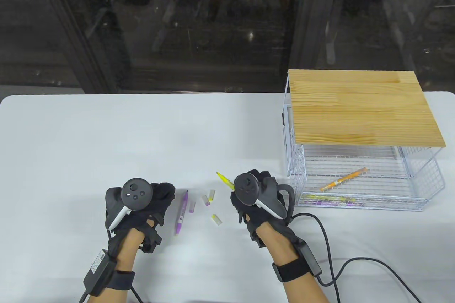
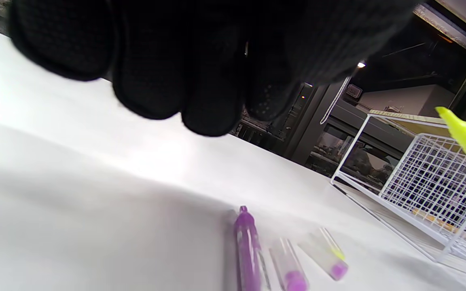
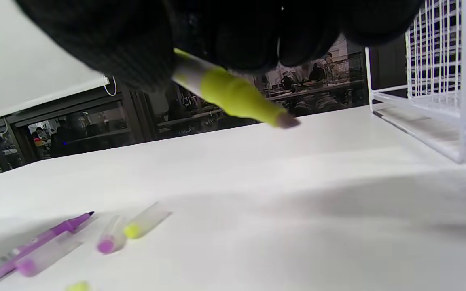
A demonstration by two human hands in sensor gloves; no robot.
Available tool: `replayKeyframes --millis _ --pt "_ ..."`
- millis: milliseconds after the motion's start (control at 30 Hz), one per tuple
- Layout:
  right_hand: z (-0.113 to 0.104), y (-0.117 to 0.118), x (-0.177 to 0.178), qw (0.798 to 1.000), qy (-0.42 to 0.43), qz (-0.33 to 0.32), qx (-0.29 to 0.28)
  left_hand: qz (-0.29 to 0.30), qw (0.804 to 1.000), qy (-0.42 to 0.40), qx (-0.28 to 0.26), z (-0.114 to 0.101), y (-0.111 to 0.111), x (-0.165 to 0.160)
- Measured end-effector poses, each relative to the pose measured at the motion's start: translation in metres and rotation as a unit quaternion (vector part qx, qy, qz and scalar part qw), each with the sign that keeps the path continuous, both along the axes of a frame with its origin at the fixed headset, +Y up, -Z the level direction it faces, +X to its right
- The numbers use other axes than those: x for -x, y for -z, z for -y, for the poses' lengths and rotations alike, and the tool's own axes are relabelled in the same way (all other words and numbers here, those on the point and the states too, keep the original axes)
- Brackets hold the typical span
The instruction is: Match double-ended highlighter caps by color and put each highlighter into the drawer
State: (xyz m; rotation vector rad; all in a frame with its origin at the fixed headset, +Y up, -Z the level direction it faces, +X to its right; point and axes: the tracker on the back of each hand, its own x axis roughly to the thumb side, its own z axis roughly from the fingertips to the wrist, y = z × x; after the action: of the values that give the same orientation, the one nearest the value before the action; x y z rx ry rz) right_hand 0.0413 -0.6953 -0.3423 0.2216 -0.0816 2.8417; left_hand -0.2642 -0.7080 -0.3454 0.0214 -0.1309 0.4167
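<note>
Two highlighters remain outside the drawer. One, a yellow highlighter point(image 1: 225, 179), is held off the table in the right hand point(image 1: 256, 198), whose fingers curl around its barrel; the tip pointing away is bare. The other, a purple highlighter point(image 1: 181, 212), lies on the white table point(image 1: 71, 146) between the hands, its far tip also bare.

Four loose caps lie between the hands: a purple cap point(image 1: 192, 206) just beside the purple highlighter, a yellow-tipped cap point(image 1: 211, 195) and a purple-tipped cap point(image 1: 205, 200) lying close together, and a yellow cap point(image 1: 216, 219) nearer the person. None is fitted yet, so both highlighters likely need capping at both ends.

The left hand point(image 1: 137, 203) hovers near the purple highlighter with fingers loosely curled, holding nothing as far as the left wrist view shows.

To the right stands a white wire drawer unit with a wooden top point(image 1: 362, 107). Its drawer point(image 1: 423, 193) is pulled open and holds an orange highlighter point(image 1: 343, 179). Yellow and purple items show lower down through the mesh, too indistinct to identify. The task appears partly done.
</note>
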Motion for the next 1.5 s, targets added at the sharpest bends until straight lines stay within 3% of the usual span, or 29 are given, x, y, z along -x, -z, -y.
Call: replayKeyframes --millis 100,400,500,867,1500 --pt "0.009 0.0 -0.002 1.0 -0.001 -0.008 0.027 0.005 1.0 0.003 -0.002 0.0 -0.001 -0.002" --pt "0.01 -0.012 0.005 0.999 -0.017 -0.042 0.003 0.081 0.99 0.013 -0.115 -0.022 -0.025 -0.042" --pt "0.008 -0.017 0.009 0.998 -0.006 -0.057 -0.024 0.103 0.986 0.033 -0.129 -0.024 -0.033 -0.057" --pt "-0.002 -0.033 0.024 0.989 0.021 -0.102 -0.108 0.147 0.979 0.09 -0.109 -0.014 -0.037 -0.083" --pt "-0.011 -0.039 0.017 0.978 0.048 -0.113 -0.168 0.124 0.984 0.083 -0.101 -0.014 -0.035 -0.077"
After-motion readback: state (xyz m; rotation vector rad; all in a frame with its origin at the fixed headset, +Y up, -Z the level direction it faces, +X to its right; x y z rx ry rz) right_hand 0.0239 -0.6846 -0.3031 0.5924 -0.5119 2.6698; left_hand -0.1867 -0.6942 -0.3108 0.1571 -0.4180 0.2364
